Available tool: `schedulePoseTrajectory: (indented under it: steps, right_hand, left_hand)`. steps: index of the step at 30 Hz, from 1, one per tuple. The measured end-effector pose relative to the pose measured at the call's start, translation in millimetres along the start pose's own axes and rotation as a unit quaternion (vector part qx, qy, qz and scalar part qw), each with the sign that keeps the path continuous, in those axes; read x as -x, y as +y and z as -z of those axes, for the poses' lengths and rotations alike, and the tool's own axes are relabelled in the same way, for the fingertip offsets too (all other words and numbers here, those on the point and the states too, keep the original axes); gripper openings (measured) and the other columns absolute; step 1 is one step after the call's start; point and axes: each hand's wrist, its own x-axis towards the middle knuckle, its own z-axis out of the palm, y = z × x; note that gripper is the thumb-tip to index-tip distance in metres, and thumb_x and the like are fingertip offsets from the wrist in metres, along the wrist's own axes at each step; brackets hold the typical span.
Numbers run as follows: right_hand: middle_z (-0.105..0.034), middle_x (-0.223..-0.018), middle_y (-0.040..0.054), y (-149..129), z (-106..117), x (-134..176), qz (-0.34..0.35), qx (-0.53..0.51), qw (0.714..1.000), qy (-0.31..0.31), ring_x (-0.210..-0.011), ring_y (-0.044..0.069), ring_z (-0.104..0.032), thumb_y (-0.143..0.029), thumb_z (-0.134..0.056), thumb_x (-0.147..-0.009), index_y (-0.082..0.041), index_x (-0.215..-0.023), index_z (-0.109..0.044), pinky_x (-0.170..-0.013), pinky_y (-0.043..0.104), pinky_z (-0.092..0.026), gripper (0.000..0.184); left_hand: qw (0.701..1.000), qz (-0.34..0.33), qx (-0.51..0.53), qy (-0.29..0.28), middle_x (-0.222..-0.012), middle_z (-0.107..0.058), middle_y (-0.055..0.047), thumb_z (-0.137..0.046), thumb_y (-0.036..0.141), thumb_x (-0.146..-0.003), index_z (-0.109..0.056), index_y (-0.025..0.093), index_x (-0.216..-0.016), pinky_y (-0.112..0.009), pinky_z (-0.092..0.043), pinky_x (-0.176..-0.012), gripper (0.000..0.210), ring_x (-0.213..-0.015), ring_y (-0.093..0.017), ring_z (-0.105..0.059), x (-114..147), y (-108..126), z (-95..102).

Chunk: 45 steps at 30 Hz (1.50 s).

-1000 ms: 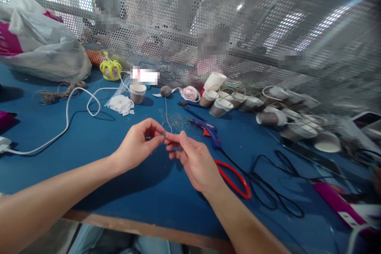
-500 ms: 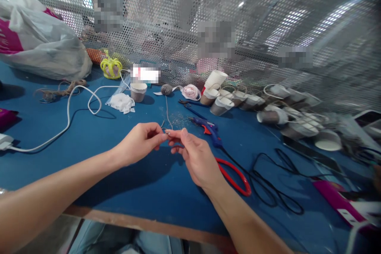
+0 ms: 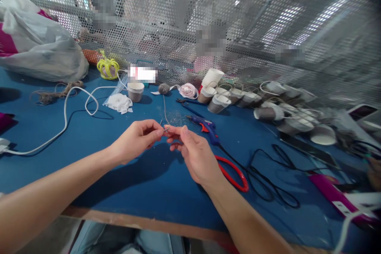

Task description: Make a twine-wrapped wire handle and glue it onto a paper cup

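Observation:
Over the middle of the blue table, my left hand (image 3: 137,139) and my right hand (image 3: 197,155) meet fingertip to fingertip. Both pinch a thin grey cord (image 3: 164,108), whose short ends stick out between the fingers. Any knot or loop there is too small to make out. From the fingers the cord runs back to a small grey ball of cord (image 3: 164,89). Right of my right hand lies a blue glue gun (image 3: 205,124) with a red trigger. A red-handled tool (image 3: 235,170) is partly hidden beneath my right forearm.
Several grey-and-white paper cups (image 3: 219,103) with cord handles stand along the back right. One similar cup (image 3: 135,93) stands beside white scraps (image 3: 119,103). A white cable (image 3: 66,115) crosses the left; black cable (image 3: 262,182) coils at right. Behind rises a perforated metal screen (image 3: 172,39).
The fingertips have shifted slightly, and a short bit of grey cord shows more plainly between them. The whole view has drifted a little; both hands keep their pinch.

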Motion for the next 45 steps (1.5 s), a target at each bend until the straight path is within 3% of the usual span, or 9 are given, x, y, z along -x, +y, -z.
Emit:
schedulePoseTrajectory:
  steps: [13,27,35,40,45]
  right_hand:
    - [-0.065,-0.088,0.0058,-2,-6,0,-0.016,-0.015,1.000,0.004,-0.075,0.015,-0.052,-0.049,-0.049,-0.079,-0.023,-0.087,-0.070,-0.059,0.027,-0.043,0.034]
    - [-0.065,-0.088,0.0058,-1,-7,0,-0.040,-0.064,0.997,-0.025,-0.077,0.015,-0.052,-0.048,-0.051,-0.079,-0.023,-0.087,-0.070,-0.059,0.026,-0.041,0.033]
    - [-0.066,-0.090,0.0044,0,-8,0,-0.024,-0.042,0.998,-0.041,-0.077,0.014,-0.054,-0.044,-0.049,-0.081,-0.025,-0.088,-0.070,-0.061,0.026,-0.041,0.029]
    - [-0.066,-0.089,0.0014,2,-11,1,0.007,0.025,1.000,0.017,-0.070,0.012,-0.053,-0.030,-0.065,-0.071,-0.024,-0.080,-0.069,-0.061,0.026,-0.042,0.012]
    - [-0.064,-0.080,-0.0008,1,-12,1,0.033,0.050,0.998,0.035,-0.063,0.010,-0.051,-0.026,-0.064,-0.071,-0.023,-0.074,-0.068,-0.060,0.025,-0.042,0.006]
  left_hand:
    - [0.998,-0.004,0.053,0.020,-0.061,-0.052,0.004,-0.057,0.031,-0.074,-0.047,0.015,-0.069,-0.018,-0.036,-0.039,0.020,-0.040,-0.003,-0.044,-1,-6,-5.6]
    - [0.991,0.009,0.127,0.028,-0.065,-0.058,0.002,-0.062,0.019,-0.069,-0.046,0.014,-0.068,-0.018,-0.045,-0.046,0.017,-0.056,-0.008,-0.057,-1,-6,-7.7]
    - [0.993,0.029,0.110,0.026,-0.062,-0.058,0.002,-0.063,0.021,-0.067,-0.045,0.015,-0.066,-0.019,-0.045,-0.045,0.020,-0.056,-0.009,-0.058,-1,-6,-8.0]
    - [0.997,0.028,0.060,0.049,-0.052,-0.048,0.006,-0.064,0.023,-0.066,-0.044,0.015,-0.063,-0.017,-0.041,-0.040,0.022,-0.044,-0.005,-0.047,0,-5,-11.1]
    - [0.998,0.022,0.011,0.049,-0.049,-0.045,0.008,-0.063,0.025,-0.068,-0.043,0.015,-0.064,-0.015,-0.035,-0.038,0.022,-0.038,-0.003,-0.043,2,-1,-12.0]
